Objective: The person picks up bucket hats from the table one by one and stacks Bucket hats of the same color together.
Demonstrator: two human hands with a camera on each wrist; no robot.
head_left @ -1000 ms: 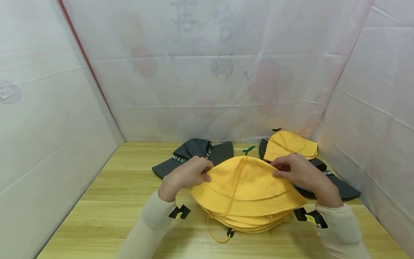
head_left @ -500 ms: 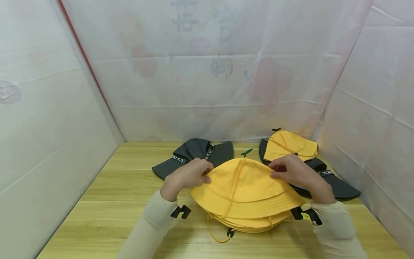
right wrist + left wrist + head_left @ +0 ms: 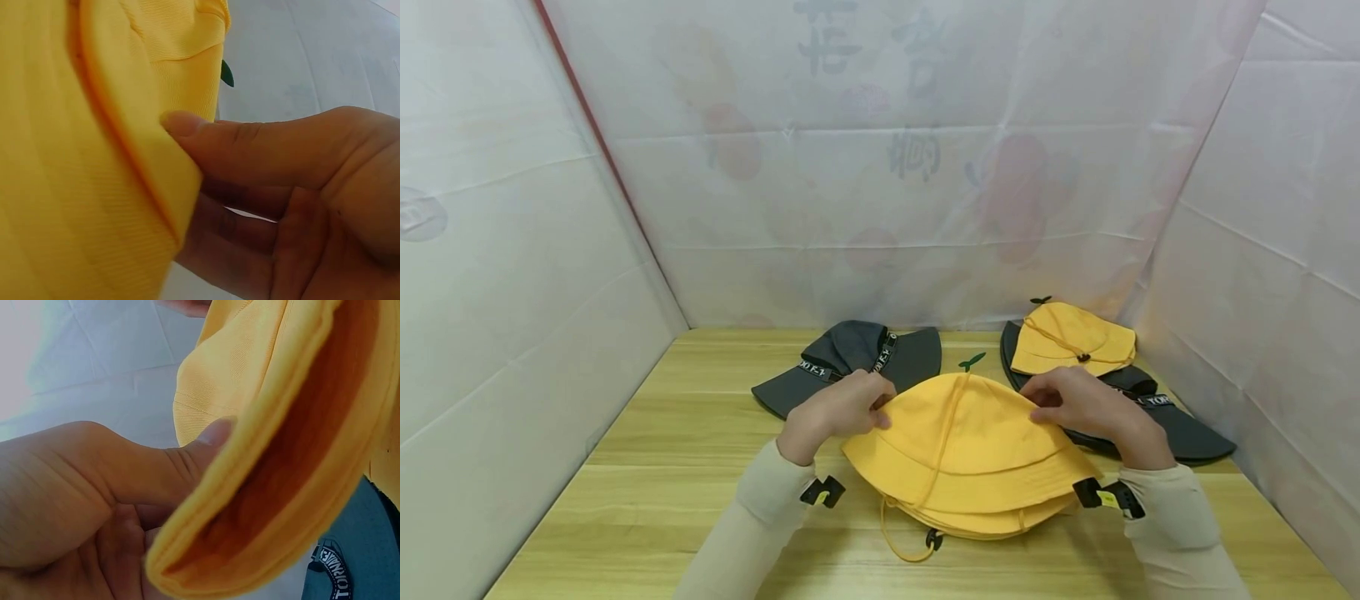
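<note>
Bare wooden table (image 3: 647,467) lies open left of the left hand (image 3: 838,410); grey hats (image 3: 850,358) crowd behind. Both hands pinch the top yellow hat (image 3: 970,437) between them — right hand (image 3: 1086,404) thumb over cloth — atop its stack.

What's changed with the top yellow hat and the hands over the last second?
The top yellow hat has sunk slightly toward the yellow stack under it, and its green sprout has moved a little lower. The left hand and right hand came down with it, both still pinching its sides. The grey hats and the far yellow hat have not moved.
</note>
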